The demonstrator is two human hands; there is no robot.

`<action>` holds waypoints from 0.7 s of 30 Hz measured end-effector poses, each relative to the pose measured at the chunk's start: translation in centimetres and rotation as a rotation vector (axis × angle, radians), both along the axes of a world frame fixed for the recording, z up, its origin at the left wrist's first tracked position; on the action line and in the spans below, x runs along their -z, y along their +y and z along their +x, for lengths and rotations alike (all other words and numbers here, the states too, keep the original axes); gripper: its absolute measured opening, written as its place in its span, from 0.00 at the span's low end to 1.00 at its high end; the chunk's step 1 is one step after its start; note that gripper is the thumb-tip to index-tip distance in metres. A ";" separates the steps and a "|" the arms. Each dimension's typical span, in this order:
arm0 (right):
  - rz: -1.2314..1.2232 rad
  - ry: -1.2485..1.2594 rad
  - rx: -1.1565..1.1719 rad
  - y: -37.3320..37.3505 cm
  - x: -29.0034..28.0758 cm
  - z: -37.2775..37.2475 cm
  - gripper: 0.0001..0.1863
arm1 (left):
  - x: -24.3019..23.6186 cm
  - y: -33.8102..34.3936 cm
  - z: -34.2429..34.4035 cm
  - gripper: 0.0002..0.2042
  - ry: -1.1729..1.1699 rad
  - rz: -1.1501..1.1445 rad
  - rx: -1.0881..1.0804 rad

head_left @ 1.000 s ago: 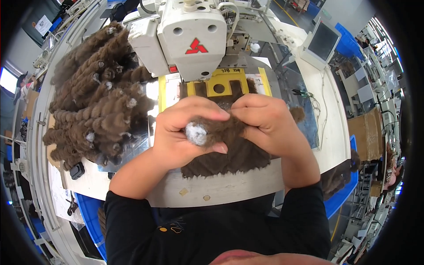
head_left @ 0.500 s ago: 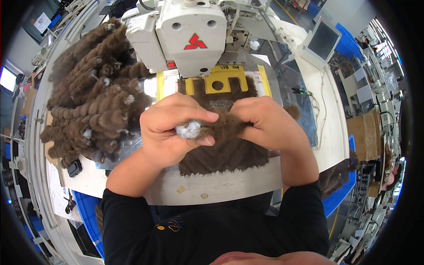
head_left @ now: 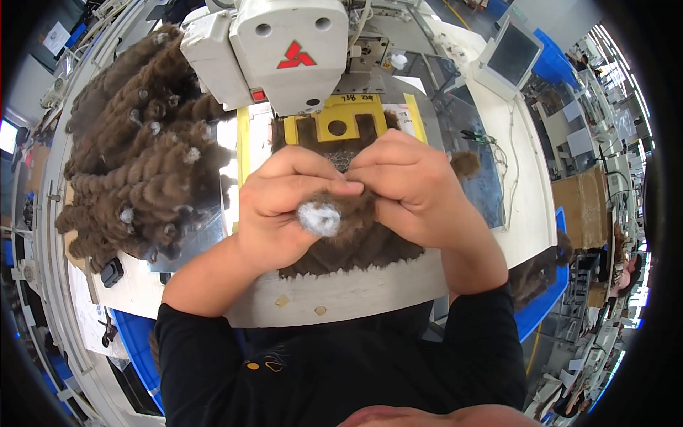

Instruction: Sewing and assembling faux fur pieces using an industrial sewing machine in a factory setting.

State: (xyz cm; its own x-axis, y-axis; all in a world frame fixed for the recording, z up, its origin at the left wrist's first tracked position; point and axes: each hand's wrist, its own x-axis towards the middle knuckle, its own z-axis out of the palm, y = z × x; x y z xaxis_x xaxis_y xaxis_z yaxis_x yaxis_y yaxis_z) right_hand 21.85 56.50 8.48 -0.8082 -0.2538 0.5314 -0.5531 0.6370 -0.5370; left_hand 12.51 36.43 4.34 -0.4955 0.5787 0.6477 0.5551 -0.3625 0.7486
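Above the worktable, my left hand [head_left: 279, 206] grips a small stuffed piece of brown plush [head_left: 353, 217]. White stuffing [head_left: 319, 218] bulges from its open end, beside my left thumb. My right hand [head_left: 413, 186] pinches the other side of the piece, its fingertips almost meeting the left ones. Underneath lies a flat panel of brown plush [head_left: 341, 262] with a ragged pale near edge. A yellow clamp plate [head_left: 366, 107] with a round hole presses on the panel's far part. The white sewing machine head [head_left: 288, 71] stands just beyond my hands.
Many stuffed brown plush pieces [head_left: 135, 156] are heaped at the left. A small brown piece [head_left: 466, 165] lies to the right, near thread snips [head_left: 475, 136]. Blue bins [head_left: 544, 302] flank the table below its edge. A monitor [head_left: 514, 53] stands at the far right.
My right hand has moved in close to my left, both working on the plush piece. Its stuffed end now faces up more toward me. The whole view has shifted slightly.
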 end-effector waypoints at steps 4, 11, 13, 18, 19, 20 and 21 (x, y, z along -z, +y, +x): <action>0.034 -0.009 0.093 -1.2 -1.7 0.9 0.20 | 0.2 -0.1 -0.7 0.15 0.183 0.008 -0.073; 0.175 0.092 0.154 -2.5 -3.4 2.4 0.16 | 1.4 0.8 0.0 0.11 0.229 0.038 -0.057; 0.200 0.073 0.161 -2.3 -3.5 2.6 0.16 | 1.2 0.9 0.1 0.12 0.194 -0.033 -0.014; 0.254 0.059 0.167 -2.2 -4.5 1.6 0.12 | 2.6 2.4 0.8 0.16 -0.296 -0.028 0.284; 0.169 -0.069 0.202 -2.1 -5.0 1.4 0.10 | 3.0 2.6 1.1 0.17 -0.398 -0.059 0.318; 0.084 -0.195 0.235 -2.0 -5.4 1.0 0.09 | 3.3 2.8 1.3 0.19 -0.499 -0.089 0.350; 0.003 -0.215 0.271 -1.4 -4.9 0.0 0.09 | 3.4 3.1 1.6 0.25 -0.534 -0.072 0.334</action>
